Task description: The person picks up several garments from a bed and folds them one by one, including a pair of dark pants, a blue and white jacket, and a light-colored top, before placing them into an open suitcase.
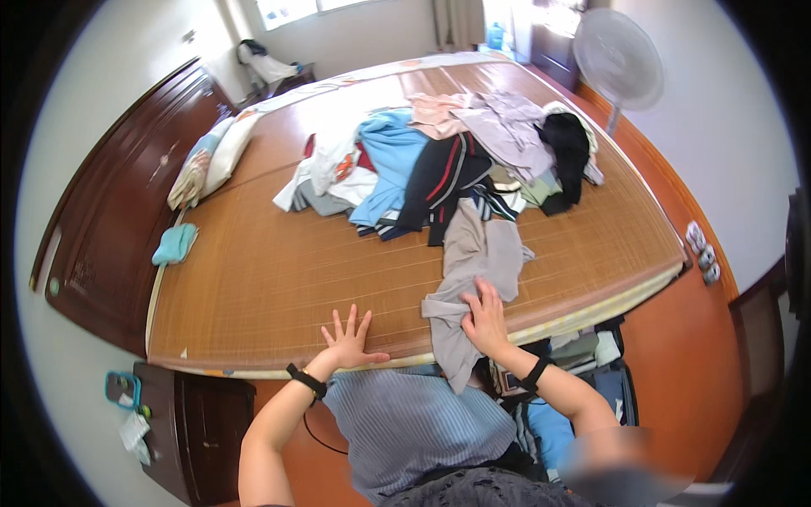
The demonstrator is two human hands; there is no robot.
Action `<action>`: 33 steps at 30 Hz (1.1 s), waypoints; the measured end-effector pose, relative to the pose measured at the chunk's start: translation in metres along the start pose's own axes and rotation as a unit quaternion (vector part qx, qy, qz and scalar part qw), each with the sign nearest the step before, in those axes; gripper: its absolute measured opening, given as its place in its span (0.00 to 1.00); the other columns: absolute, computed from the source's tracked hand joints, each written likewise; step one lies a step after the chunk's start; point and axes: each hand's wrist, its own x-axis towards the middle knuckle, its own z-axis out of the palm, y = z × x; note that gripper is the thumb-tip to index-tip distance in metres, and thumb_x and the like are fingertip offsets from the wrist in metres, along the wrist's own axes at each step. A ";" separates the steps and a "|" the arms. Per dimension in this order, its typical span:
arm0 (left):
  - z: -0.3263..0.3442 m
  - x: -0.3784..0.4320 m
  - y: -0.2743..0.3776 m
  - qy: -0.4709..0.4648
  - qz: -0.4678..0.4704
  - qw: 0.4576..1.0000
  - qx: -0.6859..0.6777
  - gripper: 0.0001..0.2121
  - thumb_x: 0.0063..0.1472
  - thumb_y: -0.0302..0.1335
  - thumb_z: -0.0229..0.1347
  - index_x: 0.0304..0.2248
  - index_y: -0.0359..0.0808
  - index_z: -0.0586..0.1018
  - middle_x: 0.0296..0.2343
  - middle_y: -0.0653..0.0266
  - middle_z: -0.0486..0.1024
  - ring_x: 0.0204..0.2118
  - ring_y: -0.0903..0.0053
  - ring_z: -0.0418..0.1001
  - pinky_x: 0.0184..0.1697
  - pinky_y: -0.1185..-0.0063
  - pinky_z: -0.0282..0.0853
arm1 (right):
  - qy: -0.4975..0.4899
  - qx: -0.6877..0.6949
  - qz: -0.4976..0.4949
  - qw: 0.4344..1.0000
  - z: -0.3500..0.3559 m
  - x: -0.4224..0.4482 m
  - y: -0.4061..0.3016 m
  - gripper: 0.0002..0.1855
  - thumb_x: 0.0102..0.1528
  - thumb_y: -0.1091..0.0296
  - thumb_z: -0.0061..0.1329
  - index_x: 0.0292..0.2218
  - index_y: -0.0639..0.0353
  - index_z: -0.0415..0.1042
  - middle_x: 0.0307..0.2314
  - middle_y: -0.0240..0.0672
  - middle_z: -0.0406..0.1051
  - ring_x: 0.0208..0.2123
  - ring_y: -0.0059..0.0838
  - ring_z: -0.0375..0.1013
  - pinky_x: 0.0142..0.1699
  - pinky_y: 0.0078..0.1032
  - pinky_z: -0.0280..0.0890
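Note:
A grey-beige garment (475,253) lies rumpled on the brown bed mat (266,279), its lower end hanging over the near edge. My right hand (486,320) rests on this cloth with fingers bent; whether it grips any fabric cannot be told. To the left, my left hand (347,339) is spread flat on the mat near the edge and holds nothing. Beyond both hands is a heap of clothes, among them a light blue garment (389,158), a black one with red and grey stripes (447,177), a pale lilac one (507,127) and a black one (567,152).
An open suitcase (627,386) with clothes stands on the floor below the bed, at right. A dark nightstand (165,431) is at lower left. Folded bedding (222,155) and a turquoise cloth (175,244) lie by the headboard. A fan (618,60) stands beyond the right side.

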 end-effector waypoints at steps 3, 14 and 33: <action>0.001 0.000 -0.002 0.004 0.000 1.000 -0.003 0.59 0.40 0.71 0.48 0.63 0.46 0.35 0.61 0.50 0.21 0.60 0.41 0.13 0.55 0.41 0.18 | 0.077 0.058 0.099 0.990 0.003 0.012 -0.010 0.26 0.44 0.71 0.49 0.48 0.53 0.66 0.57 0.54 0.48 0.57 0.54 0.51 0.60 0.43 0.48; -0.004 -0.006 -0.005 -0.017 0.047 0.999 0.001 0.57 0.44 0.70 0.46 0.62 0.43 0.34 0.60 0.43 0.19 0.59 0.39 0.11 0.53 0.40 0.19 | -0.196 0.092 -0.088 0.972 0.025 0.030 -0.014 0.11 0.43 0.82 0.43 0.30 0.60 0.71 0.49 0.39 0.66 0.55 0.54 0.58 0.56 0.40 0.58; -0.064 0.124 0.076 0.284 0.123 0.924 -0.225 0.21 0.52 0.31 0.58 0.44 0.30 0.71 0.35 0.46 0.74 0.41 0.54 0.72 0.42 0.67 0.67 | -0.215 0.059 -0.094 0.970 -0.016 -0.013 -0.047 0.13 0.47 0.70 0.48 0.37 0.49 0.70 0.41 0.42 0.63 0.43 0.43 0.65 0.42 0.38 0.64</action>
